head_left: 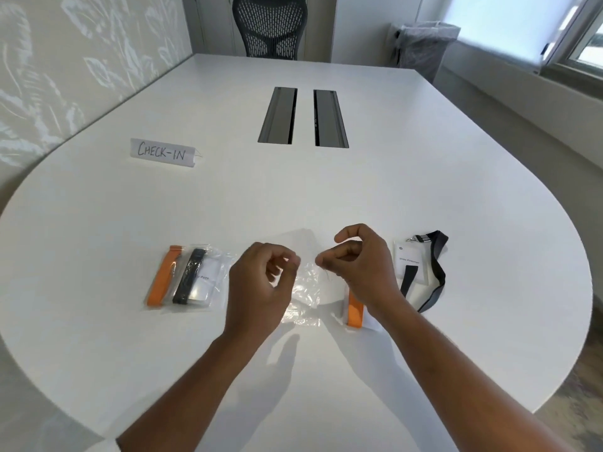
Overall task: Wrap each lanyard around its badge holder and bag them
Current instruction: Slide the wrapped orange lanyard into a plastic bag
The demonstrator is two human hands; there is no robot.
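Note:
A clear plastic bag (305,288) hangs between my hands just above the white table (293,190). My left hand (261,282) pinches its left top edge and my right hand (355,265) pinches its right top edge. Under my right wrist lies a badge holder wrapped in an orange lanyard (355,309). To the right lies an unwrapped badge holder (411,265) with its loose black lanyard (437,275) trailing around it. On the left, clear bags hold an orange-wrapped badge (161,277) and a black-wrapped badge (191,277).
A paper sign reading CHECK-IN (163,152) stands at the left middle of the table. Two grey cable hatches (303,117) are set in the table's centre. A black mesh chair (270,26) stands at the far end, and a lined bin (424,47) by the window.

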